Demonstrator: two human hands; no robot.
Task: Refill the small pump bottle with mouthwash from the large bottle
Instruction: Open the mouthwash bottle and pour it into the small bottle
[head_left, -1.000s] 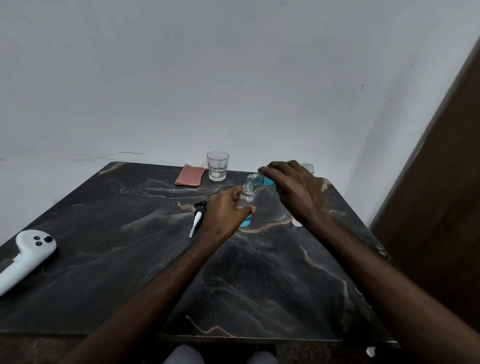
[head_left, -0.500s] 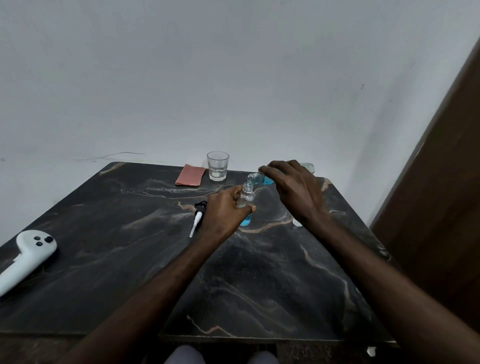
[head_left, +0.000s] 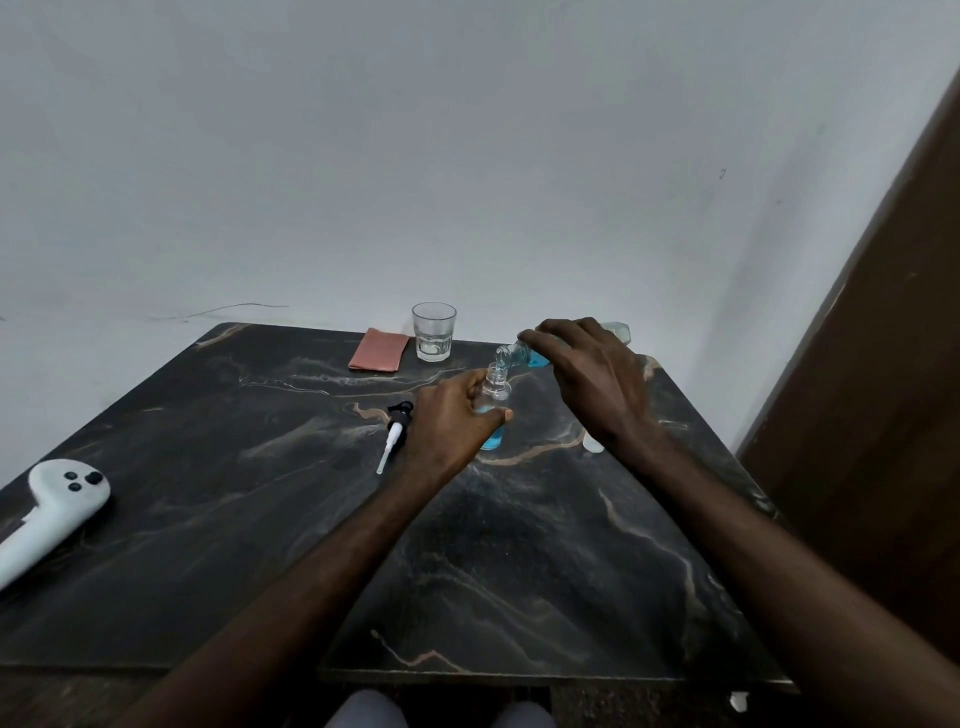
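Note:
The small clear bottle (head_left: 492, 410) stands upright on the dark marble table (head_left: 260, 519) with blue liquid in its lower part. My left hand (head_left: 449, 426) is wrapped around its body. My right hand (head_left: 592, 379) holds the large bottle (head_left: 524, 356) tipped nearly flat, its open mouth right above the small bottle's neck; blue mouthwash shows inside near its neck. The black-and-white pump head (head_left: 396, 430) lies on the table just left of my left hand. A white cap (head_left: 592, 444) peeks out under my right wrist.
A drinking glass (head_left: 434, 332) with a little water and a folded pinkish cloth (head_left: 379, 349) sit at the table's far edge. A white handheld device (head_left: 49, 506) lies at the left edge. A brown door is at the right.

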